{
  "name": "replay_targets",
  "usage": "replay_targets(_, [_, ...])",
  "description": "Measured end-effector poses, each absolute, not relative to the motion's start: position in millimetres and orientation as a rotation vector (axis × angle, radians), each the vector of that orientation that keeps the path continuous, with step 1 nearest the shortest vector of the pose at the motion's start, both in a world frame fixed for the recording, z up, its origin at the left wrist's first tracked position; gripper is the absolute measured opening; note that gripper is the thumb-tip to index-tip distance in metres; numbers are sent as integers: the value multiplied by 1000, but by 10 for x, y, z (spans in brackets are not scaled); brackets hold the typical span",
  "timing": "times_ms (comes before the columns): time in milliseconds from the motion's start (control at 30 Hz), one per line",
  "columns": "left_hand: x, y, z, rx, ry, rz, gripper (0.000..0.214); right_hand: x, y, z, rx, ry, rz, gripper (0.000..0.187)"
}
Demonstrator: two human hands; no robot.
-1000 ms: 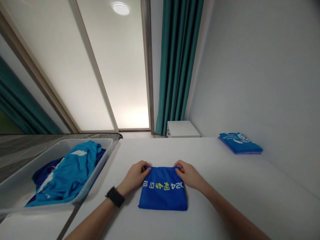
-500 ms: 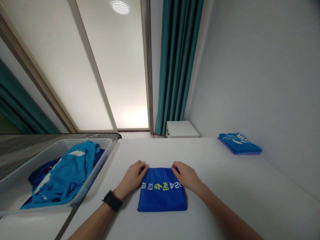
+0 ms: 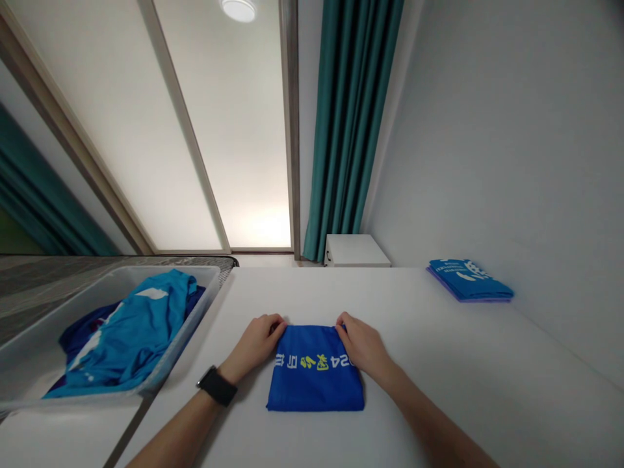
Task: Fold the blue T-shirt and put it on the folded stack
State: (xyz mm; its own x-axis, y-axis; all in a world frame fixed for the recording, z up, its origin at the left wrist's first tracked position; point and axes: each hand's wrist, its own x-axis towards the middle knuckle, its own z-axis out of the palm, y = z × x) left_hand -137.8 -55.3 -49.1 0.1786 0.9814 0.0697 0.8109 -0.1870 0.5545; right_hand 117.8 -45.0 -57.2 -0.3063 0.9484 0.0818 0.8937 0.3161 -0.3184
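Observation:
A folded royal-blue shirt (image 3: 316, 387) lies flat on the white table (image 3: 302, 296), a near-square bundle with white and yellow print upside down to me. At its far left corner, my left hand (image 3: 260, 341) pinches the cloth between thumb and fingers; a dark watch is on that wrist. My right hand (image 3: 363, 341) grips the far right corner the same way and covers the end of the print. Both fingertips are partly hidden.
To the left stands a translucent plastic bin (image 3: 195, 325) holding crumpled light-blue and dark-blue clothes (image 3: 131, 331). A folded blue and purple stack (image 3: 470, 281) rests at the table's far right, by the wall. A white cabinet (image 3: 358, 250) stands beyond the far edge.
The view has shifted very slightly. Both hands stay at the far corners of the folded shirt, which lies in nearly the same place.

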Motion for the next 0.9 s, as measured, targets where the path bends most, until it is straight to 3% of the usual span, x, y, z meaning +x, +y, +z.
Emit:
replay_targets(167, [-1380, -536, -531, 2134, 1710, 564, 32, 1139, -503, -542, -1676, -2375, 181, 17])
replay_targets(733, [-1385, -549, -552, 2168, 1734, 584, 35, 1357, -458, -537, -1563, -2303, 374, 11])
replay_targets(900, [-1357, -572, -482, 2151, 1740, 574, 42, 1335, -548, -401, -1380, -2298, 230, 14])
